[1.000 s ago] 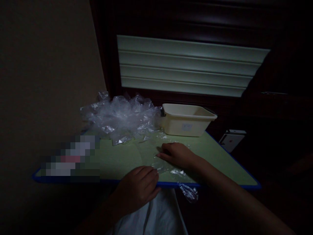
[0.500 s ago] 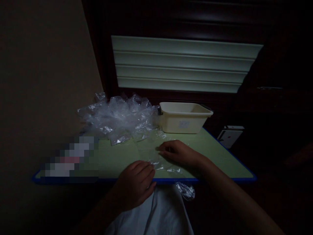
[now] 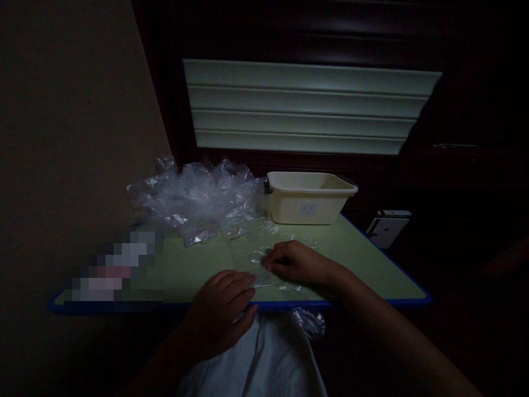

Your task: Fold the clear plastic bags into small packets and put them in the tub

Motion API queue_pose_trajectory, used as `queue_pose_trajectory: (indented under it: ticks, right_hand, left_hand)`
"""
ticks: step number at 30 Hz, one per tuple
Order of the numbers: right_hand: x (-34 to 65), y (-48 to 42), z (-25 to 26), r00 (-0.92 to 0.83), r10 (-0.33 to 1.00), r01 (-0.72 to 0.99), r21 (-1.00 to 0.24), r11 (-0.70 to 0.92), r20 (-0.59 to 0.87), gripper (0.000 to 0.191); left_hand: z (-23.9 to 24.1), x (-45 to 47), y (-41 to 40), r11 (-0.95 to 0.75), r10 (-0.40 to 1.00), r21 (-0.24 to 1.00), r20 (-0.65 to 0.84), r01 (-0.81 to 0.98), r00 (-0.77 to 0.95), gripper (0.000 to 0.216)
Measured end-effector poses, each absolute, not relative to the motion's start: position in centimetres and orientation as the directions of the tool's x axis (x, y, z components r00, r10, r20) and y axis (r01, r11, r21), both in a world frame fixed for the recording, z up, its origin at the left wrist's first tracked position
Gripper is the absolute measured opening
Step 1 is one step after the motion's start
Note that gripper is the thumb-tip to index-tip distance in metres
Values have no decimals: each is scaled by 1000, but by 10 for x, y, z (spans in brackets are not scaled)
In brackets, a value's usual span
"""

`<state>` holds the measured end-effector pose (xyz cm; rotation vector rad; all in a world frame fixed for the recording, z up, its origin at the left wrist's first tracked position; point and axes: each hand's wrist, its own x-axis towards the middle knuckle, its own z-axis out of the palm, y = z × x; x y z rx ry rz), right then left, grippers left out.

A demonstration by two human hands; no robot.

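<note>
A clear plastic bag point(image 3: 264, 251) lies flat on the green table point(image 3: 363, 264) with a blue rim. My right hand point(image 3: 300, 263) rests on the bag, its fingers curled and pinching the crinkled plastic near the fingertips. My left hand point(image 3: 221, 311) lies at the table's near edge, fingers stretched over the bag's near end and the rim. A crumpled corner of plastic point(image 3: 309, 321) hangs over the table's front edge.
A heap of crumpled clear plastic bags point(image 3: 194, 196) fills the table's back left. A cream plastic tub point(image 3: 308, 197) stands at the back right. A blurred patch point(image 3: 118, 267) covers the left of the table. White cloth point(image 3: 273, 358) lies over my lap. The room is dim.
My right hand has slid slightly left and nearer, its fingers curling onto the plastic. My left hand has shifted a little left along the table edge.
</note>
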<state>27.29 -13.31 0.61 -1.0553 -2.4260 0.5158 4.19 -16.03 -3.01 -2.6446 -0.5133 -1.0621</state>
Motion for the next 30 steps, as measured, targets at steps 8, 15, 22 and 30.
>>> queue_pose_trajectory:
  ticks: [8, 15, 22, 30]
  right_hand:
    - [272, -134, 5, -591, 773, 579, -544, 607, 233, 18]
    - [278, -135, 8, -509, 828, 570, -628, 530, 236, 20]
    - [297, -148, 6, -476, 839, 528, -677, 513, 264, 23]
    - [321, -180, 9, -511, 813, 541, -630, 557, 280, 21]
  left_hand:
    - [-28, 66, -170, -890, 195, -146, 735, 433, 649, 25]
    - [-32, 81, -162, -844, 250, -152, 737, 514, 628, 30]
    - [-31, 80, -162, -846, 268, -150, 710, 512, 651, 28]
    - [-30, 80, -161, -882, 212, -191, 656, 431, 724, 32]
